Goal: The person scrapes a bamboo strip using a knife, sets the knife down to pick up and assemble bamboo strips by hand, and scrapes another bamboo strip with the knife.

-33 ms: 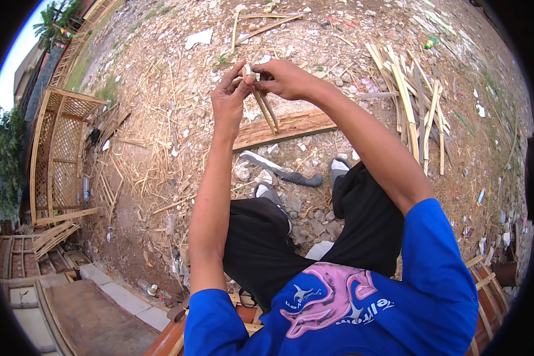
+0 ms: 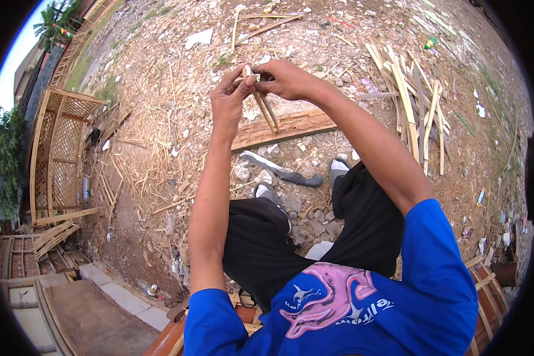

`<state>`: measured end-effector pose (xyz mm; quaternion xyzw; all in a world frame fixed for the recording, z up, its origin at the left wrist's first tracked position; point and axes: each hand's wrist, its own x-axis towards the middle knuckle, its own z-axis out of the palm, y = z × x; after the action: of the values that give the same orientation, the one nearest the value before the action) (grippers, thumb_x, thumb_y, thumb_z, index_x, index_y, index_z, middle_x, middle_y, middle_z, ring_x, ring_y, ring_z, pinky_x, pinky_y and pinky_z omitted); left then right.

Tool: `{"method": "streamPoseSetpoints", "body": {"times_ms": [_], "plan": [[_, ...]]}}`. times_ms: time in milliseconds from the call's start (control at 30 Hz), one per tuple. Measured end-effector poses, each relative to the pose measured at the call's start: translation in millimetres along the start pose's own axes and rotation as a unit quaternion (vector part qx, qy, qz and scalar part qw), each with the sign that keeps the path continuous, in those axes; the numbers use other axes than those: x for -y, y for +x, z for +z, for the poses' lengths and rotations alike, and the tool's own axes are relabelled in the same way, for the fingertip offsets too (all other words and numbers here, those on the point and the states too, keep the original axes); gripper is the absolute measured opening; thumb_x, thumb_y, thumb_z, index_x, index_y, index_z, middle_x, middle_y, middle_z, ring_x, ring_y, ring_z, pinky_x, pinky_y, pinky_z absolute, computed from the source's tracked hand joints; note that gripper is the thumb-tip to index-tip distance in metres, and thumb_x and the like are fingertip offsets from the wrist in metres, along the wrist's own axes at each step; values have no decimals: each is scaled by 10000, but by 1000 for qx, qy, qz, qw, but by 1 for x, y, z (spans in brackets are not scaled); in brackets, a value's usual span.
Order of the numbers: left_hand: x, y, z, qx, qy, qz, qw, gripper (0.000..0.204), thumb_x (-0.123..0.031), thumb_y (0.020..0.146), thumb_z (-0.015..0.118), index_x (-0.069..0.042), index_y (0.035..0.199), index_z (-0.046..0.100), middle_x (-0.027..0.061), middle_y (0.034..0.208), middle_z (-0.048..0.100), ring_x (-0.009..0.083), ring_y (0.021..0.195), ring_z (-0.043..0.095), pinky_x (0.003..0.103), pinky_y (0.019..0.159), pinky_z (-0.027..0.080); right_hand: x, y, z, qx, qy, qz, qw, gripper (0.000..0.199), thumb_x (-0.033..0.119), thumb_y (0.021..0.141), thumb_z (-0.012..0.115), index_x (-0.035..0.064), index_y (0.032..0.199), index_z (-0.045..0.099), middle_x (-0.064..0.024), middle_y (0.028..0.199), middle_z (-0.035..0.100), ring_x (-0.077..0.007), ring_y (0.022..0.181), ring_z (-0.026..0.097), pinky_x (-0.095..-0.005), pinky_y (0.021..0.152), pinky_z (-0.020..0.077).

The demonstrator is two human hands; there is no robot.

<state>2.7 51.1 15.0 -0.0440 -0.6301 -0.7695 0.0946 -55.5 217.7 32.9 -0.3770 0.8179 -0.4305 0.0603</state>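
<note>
Out in front of me, both hands meet around a pair of thin bamboo strips [image 2: 266, 111]. My left hand [image 2: 228, 101] pinches their upper end between thumb and fingers. Closed on the same end from the other side is my right hand [image 2: 285, 80]. The strips slant down toward a rough wooden plank [image 2: 302, 125] lying on the ground; whether their tips touch it I cannot tell. Between the plank and my shoes lies a machete-like tool [image 2: 299, 178] with a pale blade and a dark, hooked handle.
A heap of split bamboo strips [image 2: 406, 101] lies to the right. Left stands a lattice panel [image 2: 59, 157], with a brown board [image 2: 98, 317] at lower left. Stones, straw and litter cover the ground, including a white scrap [image 2: 199, 38]. My shoes [image 2: 270, 193] are close to the tool.
</note>
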Motion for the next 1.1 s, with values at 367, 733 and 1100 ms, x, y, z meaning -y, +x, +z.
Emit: {"method": "streamPoseSetpoints", "body": {"times_ms": [367, 733, 1100], "plan": [[0, -1, 1, -3, 89, 45, 995, 364, -76, 797, 758, 3, 1131, 638, 88, 916, 687, 135, 810, 650, 262, 721, 538, 1, -5, -5, 6, 3, -14, 1000, 389, 417, 866, 653, 82, 1064, 666, -149, 777, 665, -256, 662, 619, -389, 615, 464], [-7, -1, 5, -41, 65, 89, 993, 346, -10, 775, 756, 42, 1102, 656, 93, 893, 692, 141, 770, 655, 270, 715, 542, -2, 0, 0, -33, -33, -67, 997, 337, 317, 886, 624, 19, 1042, 633, -194, 839, 646, -362, 788, 618, -433, 710, 470], [-2, -1, -2, -21, 107, 104, 989, 316, -43, 779, 764, 15, 1077, 678, 69, 935, 690, 118, 871, 630, 252, 778, 530, 11, -14, -16, 27, -63, 1, 998, 340, 342, 907, 606, 23, 1025, 607, -165, 871, 648, -316, 810, 611, -424, 717, 458]]}}
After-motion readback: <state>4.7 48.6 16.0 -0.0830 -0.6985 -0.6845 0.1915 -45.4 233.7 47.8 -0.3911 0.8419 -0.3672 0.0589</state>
